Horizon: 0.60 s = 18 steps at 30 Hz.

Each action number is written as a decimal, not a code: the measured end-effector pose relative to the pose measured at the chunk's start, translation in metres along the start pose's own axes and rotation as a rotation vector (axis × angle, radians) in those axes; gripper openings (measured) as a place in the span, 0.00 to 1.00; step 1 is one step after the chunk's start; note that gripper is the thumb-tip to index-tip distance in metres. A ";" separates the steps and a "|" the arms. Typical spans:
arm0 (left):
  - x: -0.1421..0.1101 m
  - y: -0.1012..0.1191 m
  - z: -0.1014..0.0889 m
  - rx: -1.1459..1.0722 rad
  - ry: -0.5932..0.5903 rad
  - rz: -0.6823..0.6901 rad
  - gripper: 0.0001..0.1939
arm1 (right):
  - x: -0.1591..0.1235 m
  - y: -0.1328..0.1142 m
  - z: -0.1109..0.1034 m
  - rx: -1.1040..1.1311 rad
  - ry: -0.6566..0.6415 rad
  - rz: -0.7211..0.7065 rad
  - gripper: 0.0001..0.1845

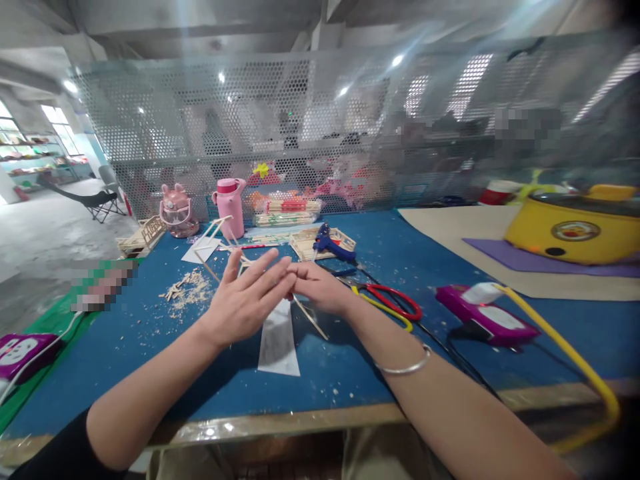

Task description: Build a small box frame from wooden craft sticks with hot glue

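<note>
My left hand point(245, 297) is in the middle of the view above the table, its back to me, fingers stretched out and thumb raised. My right hand point(317, 283) meets its fingertips, with its own fingers bent and closed. What lies between the fingers is hidden. Below the right hand a thin wooden stick point(313, 321) slants out; whether the hand grips it is unclear. More thin sticks forming a light frame point(216, 230) show behind my left hand, partly covered. A strip of white paper point(279, 343) lies on the table beneath the hands.
On the blue tabletop point(190, 380) are wood scraps point(187, 290), a wooden tray point(305, 245) with a blue glue gun point(335, 245), red-handled scissors point(395, 300), and a purple power strip point(485, 317) with a yellow cable. A pink bottle point(230, 207) and yellow pot point(575, 227) stand farther back.
</note>
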<state>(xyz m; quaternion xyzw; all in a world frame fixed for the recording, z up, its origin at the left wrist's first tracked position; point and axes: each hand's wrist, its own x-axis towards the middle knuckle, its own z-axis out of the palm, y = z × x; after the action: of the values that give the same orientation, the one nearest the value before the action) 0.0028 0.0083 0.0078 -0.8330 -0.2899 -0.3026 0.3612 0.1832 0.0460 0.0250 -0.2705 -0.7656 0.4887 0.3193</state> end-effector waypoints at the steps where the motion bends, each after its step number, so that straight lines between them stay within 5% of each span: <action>1: 0.004 0.002 0.001 -0.004 -0.037 -0.005 0.19 | -0.002 -0.003 -0.002 -0.008 -0.002 -0.013 0.07; 8: 0.011 -0.004 0.008 -0.049 -0.071 -0.060 0.17 | -0.006 -0.007 -0.015 -0.015 0.001 0.003 0.15; 12: 0.002 0.014 -0.001 -0.119 -0.124 0.029 0.15 | -0.007 -0.007 -0.035 -0.032 0.208 0.003 0.26; 16: -0.005 0.028 -0.006 -0.307 -0.390 0.097 0.15 | -0.018 -0.004 -0.062 -0.603 0.451 0.244 0.19; 18: -0.006 0.027 -0.004 -0.363 -0.479 0.022 0.14 | -0.025 0.001 -0.069 -0.955 0.380 0.403 0.11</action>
<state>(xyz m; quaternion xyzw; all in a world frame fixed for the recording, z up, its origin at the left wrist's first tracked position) 0.0163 -0.0114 -0.0060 -0.9348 -0.2988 -0.1404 0.1310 0.2515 0.0681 0.0406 -0.6101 -0.7640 0.0812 0.1939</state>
